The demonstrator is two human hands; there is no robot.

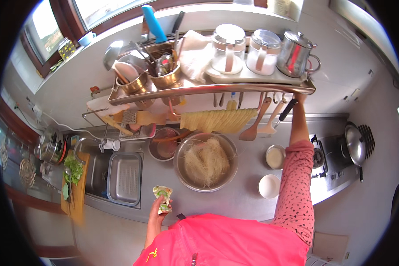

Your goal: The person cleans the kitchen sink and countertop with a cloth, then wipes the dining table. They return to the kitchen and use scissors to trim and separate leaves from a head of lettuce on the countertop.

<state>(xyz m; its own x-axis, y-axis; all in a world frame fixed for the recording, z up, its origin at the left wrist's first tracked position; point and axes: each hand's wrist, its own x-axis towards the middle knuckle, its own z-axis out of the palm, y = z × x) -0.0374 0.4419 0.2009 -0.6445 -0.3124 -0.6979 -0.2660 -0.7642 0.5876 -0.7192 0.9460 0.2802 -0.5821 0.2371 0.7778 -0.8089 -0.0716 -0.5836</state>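
Note:
My left hand (161, 206) is closed around a small crumpled wrapper (163, 193), pale with green and orange parts, over the counter's front edge. My right hand (300, 97) reaches up to the right end of the wall shelf (212, 89); the shelf edge partly hides its fingers, so its grip cannot be made out. Beside that wrist hangs a black-handled utensil (288, 109). Dry-looking thin noodles (206, 161) lie in a large steel basin (233, 173) on the counter. Right of the basin stand a small metal bowl with pale contents (275, 157) and a white bowl (269, 187).
Glass jars (228, 50) and a steel pot (294, 55) stand on the shelf. Wooden spatulas (249, 133) and a yellow cloth (217, 120) hang below. At left are a sink (98, 173) and a cutting board (79, 202) with lettuce (73, 168); at right, a gas stove (334, 156) with a pan (355, 146).

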